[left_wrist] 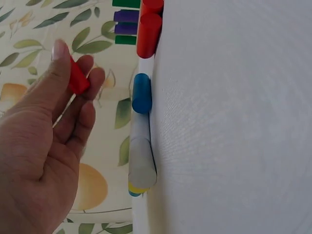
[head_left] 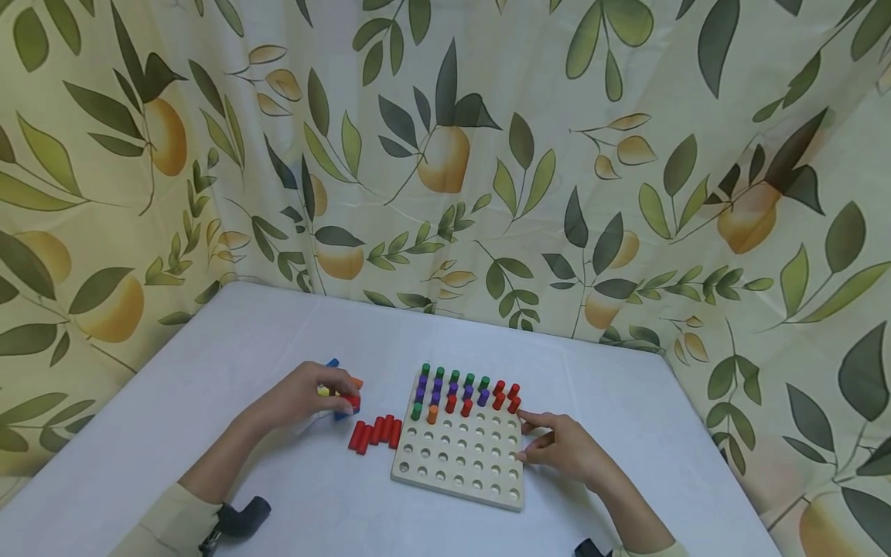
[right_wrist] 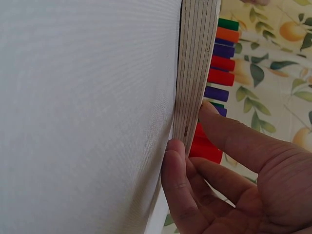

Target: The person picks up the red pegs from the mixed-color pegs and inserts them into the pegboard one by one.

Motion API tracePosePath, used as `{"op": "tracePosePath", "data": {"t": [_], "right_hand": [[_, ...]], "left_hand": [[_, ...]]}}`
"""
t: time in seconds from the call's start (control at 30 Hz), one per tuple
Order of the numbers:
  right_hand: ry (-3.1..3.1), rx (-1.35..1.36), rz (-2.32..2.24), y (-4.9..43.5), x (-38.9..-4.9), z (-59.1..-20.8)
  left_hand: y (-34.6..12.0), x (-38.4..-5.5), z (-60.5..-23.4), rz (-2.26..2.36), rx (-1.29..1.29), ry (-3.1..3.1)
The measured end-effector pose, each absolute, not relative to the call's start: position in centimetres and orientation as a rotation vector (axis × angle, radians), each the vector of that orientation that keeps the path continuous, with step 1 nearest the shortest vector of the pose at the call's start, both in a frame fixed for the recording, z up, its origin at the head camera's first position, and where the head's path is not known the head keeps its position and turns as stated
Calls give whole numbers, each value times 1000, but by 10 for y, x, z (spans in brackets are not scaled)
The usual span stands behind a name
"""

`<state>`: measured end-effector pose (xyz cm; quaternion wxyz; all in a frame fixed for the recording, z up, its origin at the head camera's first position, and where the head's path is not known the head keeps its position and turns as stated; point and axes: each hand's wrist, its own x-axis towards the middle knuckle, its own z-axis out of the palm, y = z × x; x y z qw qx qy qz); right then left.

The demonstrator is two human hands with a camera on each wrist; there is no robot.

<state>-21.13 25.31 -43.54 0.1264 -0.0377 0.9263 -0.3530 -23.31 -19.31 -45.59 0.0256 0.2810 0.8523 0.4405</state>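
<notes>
My left hand [head_left: 306,393] pinches a red peg [left_wrist: 78,79] between thumb and fingers, raised off the table in the left wrist view. Several loose red pegs [head_left: 363,439] lie to the right of that hand, beside a pale wooden pegboard [head_left: 455,490]. The board's far rows hold upright green, purple, red and orange pegs; its nearer holes have no pegs. At the board's right edge, my right hand [head_left: 565,449] grips it, the thumb [right_wrist: 229,134] near the top face and fingertips against the layered side. Part of the pile under the left hand is hidden.
A blue peg [head_left: 332,363] shows beyond the left hand, with orange and yellow ones partly covered. In the left wrist view, another blue peg [left_wrist: 142,93] lies near a whitish cylinder [left_wrist: 142,163]. A fruit-patterned curtain [head_left: 445,232] hangs behind the white-covered table [head_left: 334,503].
</notes>
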Motion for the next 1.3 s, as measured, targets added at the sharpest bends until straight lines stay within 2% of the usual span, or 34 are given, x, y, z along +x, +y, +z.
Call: {"op": "tracePosePath", "data": {"t": [1.3], "right_hand": [[2686, -144, -1048, 256, -213, -437]], "left_hand": [[-141, -253, -425, 1344, 941, 2645]]}}
